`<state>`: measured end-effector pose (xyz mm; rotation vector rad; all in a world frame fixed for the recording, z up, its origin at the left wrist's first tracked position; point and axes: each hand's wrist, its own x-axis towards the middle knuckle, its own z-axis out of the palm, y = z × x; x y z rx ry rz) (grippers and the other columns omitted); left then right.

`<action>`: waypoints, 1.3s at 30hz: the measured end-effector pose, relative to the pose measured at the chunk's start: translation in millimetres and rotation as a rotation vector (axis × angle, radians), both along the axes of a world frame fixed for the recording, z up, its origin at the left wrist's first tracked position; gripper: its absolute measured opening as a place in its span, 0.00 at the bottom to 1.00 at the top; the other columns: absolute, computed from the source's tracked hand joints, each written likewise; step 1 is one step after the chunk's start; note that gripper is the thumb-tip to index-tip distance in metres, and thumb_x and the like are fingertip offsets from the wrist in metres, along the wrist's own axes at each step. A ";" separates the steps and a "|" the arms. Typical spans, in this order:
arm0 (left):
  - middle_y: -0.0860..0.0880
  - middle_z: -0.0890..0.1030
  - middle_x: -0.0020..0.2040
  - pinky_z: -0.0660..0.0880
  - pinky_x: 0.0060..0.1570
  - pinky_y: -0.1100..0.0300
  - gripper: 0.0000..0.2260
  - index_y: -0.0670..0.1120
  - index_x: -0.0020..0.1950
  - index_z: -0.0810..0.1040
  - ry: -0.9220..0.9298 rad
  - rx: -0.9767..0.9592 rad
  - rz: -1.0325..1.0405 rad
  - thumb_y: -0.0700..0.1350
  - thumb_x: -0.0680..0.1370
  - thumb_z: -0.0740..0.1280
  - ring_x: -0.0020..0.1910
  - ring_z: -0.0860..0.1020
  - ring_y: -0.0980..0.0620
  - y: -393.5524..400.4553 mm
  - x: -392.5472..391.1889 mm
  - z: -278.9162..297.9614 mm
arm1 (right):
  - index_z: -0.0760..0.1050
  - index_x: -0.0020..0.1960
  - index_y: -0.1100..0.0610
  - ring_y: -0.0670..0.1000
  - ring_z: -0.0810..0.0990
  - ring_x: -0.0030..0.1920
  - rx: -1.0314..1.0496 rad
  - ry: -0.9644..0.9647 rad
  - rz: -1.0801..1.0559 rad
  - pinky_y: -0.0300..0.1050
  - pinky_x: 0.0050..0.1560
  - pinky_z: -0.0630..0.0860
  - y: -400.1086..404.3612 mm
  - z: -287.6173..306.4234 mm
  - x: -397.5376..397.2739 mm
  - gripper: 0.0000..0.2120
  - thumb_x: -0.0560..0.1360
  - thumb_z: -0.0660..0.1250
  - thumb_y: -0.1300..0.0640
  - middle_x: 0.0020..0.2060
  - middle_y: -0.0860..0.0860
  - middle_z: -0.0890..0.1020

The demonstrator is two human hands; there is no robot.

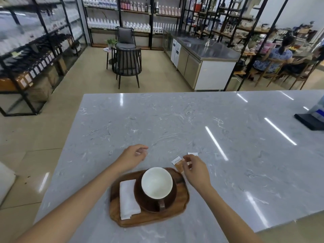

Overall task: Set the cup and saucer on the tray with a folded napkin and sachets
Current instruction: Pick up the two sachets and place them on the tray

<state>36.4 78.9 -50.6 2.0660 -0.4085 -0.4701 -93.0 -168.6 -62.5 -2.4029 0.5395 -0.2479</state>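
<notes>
Lying on the marble counter [175, 120] just beyond the far right corner of the wooden tray [180, 204], the orange sachet [178, 164] is looking like a thin, light paper packet: limp rather than stiff, easy to crease, and probably best pinched by one short edge or lifted from a corner, since it is sitting flat against a slick surface. A second, white sachet [192, 153] is lying a little farther from the tray, partly hidden behind the right hand [194, 171].

That hand is hovering right over the orange packet, its thumb and fingertips [186, 157] drawn close together in a narrow pinch at the packet's right edge; whether they are actually gripping it I cannot tell.

On the tray, the white-lined cup [157, 182] is sitting upright on its dark saucer [140, 195], with the folded white napkin [128, 199] lying just left of them.

Beyond the tray's far left corner, the left hand [134, 156] is hanging above the counter, fingers loosely curled and holding nothing.
</notes>
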 end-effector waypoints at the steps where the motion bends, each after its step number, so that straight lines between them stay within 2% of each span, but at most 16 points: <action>1: 0.45 0.83 0.58 0.77 0.50 0.58 0.12 0.49 0.64 0.78 0.053 0.006 -0.004 0.44 0.81 0.67 0.49 0.82 0.51 -9.4 2.8 -0.5 | 0.78 0.65 0.53 0.52 0.82 0.55 -0.001 0.072 0.016 0.49 0.56 0.79 -8.1 -3.8 9.1 0.17 0.79 0.67 0.47 0.58 0.51 0.83; 3: 0.40 0.83 0.57 0.75 0.47 0.58 0.11 0.45 0.63 0.79 0.133 0.005 0.009 0.42 0.81 0.67 0.46 0.80 0.50 -28.2 7.7 -3.2 | 0.75 0.69 0.54 0.55 0.79 0.62 0.012 0.181 0.054 0.49 0.60 0.76 -19.7 -12.0 26.3 0.22 0.77 0.67 0.47 0.61 0.53 0.81; 5: 0.40 0.82 0.54 0.74 0.46 0.58 0.11 0.42 0.64 0.78 0.198 0.014 0.026 0.41 0.81 0.67 0.45 0.79 0.49 -44.0 10.5 -7.1 | 0.75 0.69 0.56 0.57 0.78 0.64 0.011 0.250 0.103 0.48 0.62 0.74 -26.1 -21.3 40.1 0.24 0.76 0.67 0.48 0.61 0.56 0.81; 10: 0.42 0.81 0.54 0.74 0.40 0.64 0.12 0.40 0.63 0.78 0.286 0.063 0.060 0.41 0.81 0.68 0.44 0.79 0.51 -69.3 15.7 -17.1 | 0.76 0.67 0.58 0.54 0.81 0.58 0.093 0.301 0.141 0.40 0.55 0.71 -40.6 -36.1 58.5 0.24 0.73 0.71 0.52 0.57 0.55 0.84; 13: 0.44 0.83 0.54 0.75 0.45 0.60 0.09 0.44 0.60 0.80 0.300 0.093 0.051 0.43 0.81 0.68 0.46 0.81 0.51 -75.4 19.0 -22.0 | 0.80 0.60 0.57 0.49 0.81 0.48 0.170 0.307 0.167 0.38 0.48 0.73 -51.3 -35.4 65.7 0.18 0.71 0.74 0.54 0.44 0.46 0.84; 15: 0.47 0.85 0.53 0.77 0.48 0.58 0.07 0.47 0.58 0.81 0.312 0.117 0.030 0.45 0.80 0.69 0.46 0.83 0.52 -77.8 20.4 -23.3 | 0.83 0.54 0.56 0.47 0.82 0.44 0.226 0.315 0.183 0.40 0.46 0.78 -56.2 -33.4 69.3 0.13 0.70 0.74 0.55 0.38 0.44 0.83; 19: 0.51 0.86 0.53 0.79 0.52 0.58 0.08 0.52 0.55 0.83 0.318 0.115 -0.021 0.52 0.78 0.71 0.49 0.85 0.55 -84.3 20.1 -16.2 | 0.84 0.49 0.56 0.50 0.85 0.45 0.456 0.272 0.186 0.46 0.50 0.82 -62.3 -27.8 71.9 0.08 0.71 0.76 0.55 0.41 0.50 0.86; 23: 0.56 0.86 0.55 0.78 0.55 0.59 0.12 0.56 0.57 0.85 0.290 0.061 -0.111 0.57 0.76 0.72 0.56 0.82 0.60 -98.0 14.2 6.7 | 0.85 0.48 0.59 0.48 0.81 0.35 0.747 0.191 0.266 0.41 0.38 0.78 -66.1 -6.1 69.1 0.08 0.73 0.77 0.55 0.34 0.50 0.84; 25: 0.52 0.87 0.55 0.78 0.56 0.59 0.13 0.53 0.59 0.85 0.285 0.026 -0.135 0.55 0.76 0.73 0.55 0.82 0.59 -106.3 10.5 16.8 | 0.85 0.47 0.58 0.47 0.81 0.34 0.850 0.155 0.290 0.38 0.37 0.78 -66.7 7.6 68.2 0.07 0.73 0.78 0.55 0.32 0.50 0.84; 28: 0.49 0.88 0.54 0.79 0.55 0.61 0.12 0.51 0.59 0.85 0.312 -0.091 -0.125 0.48 0.76 0.75 0.54 0.84 0.56 -115.8 4.3 26.0 | 0.85 0.47 0.55 0.45 0.84 0.37 0.948 0.099 0.283 0.37 0.40 0.80 -66.4 23.3 69.4 0.06 0.72 0.78 0.55 0.35 0.50 0.86; 33: 0.46 0.88 0.51 0.80 0.56 0.58 0.11 0.45 0.60 0.83 0.211 -0.204 -0.019 0.42 0.79 0.71 0.53 0.86 0.49 -129.1 -1.9 34.2 | 0.86 0.42 0.52 0.45 0.85 0.38 1.041 -0.017 0.266 0.37 0.43 0.81 -69.3 36.4 72.0 0.02 0.73 0.78 0.57 0.37 0.52 0.87; 39: 0.47 0.89 0.49 0.82 0.49 0.64 0.09 0.46 0.56 0.85 0.162 -0.274 0.095 0.40 0.77 0.74 0.51 0.87 0.50 -135.7 -12.3 39.6 | 0.86 0.48 0.59 0.45 0.85 0.37 1.055 -0.023 0.312 0.34 0.41 0.80 -89.4 39.0 76.6 0.06 0.74 0.77 0.58 0.35 0.52 0.87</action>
